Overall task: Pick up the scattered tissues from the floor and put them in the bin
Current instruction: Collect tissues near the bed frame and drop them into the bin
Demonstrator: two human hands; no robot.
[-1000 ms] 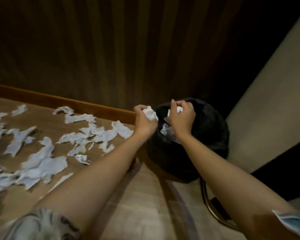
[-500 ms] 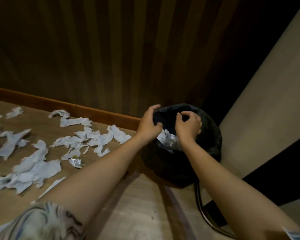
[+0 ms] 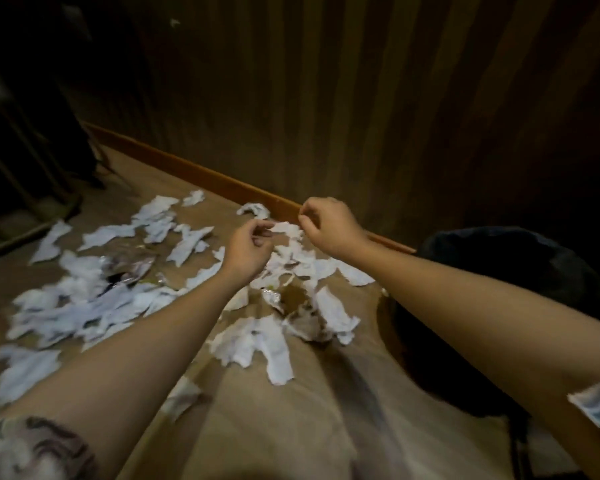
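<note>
Head view shows no readable writing anywhere; the frame is blurred and dim, and nothing carries a legible label or brand.

Your left hand (image 3: 248,249) is out over the floor (image 3: 291,427), fingers loosely curled with thumb and forefinger close together, and you hold nothing that can be made out. Your right hand (image 3: 328,228) is just beside it, nearer the baseboard (image 3: 194,174), also half curled and apparently empty, though blur keeps you from being sure about either pinch.

Tissues (image 3: 253,341) lie scattered on the floor under and around both hands. One torn piece sits directly between your hands, and more pieces spread beneath your right wrist. A larger cluster lies nearer you, between your forearms. A wide heap stretches away to your left, past your left forearm. Among the tissues are a few shiny foil scraps (image 3: 272,297), and a clear crumpled wrapper (image 3: 130,268) lies in the left heap.

The bin (image 3: 520,271), lined in black, stands on the floor to your right, behind your right forearm and well apart from both hands. A striped wall (image 3: 326,98) rises behind everything.
</note>
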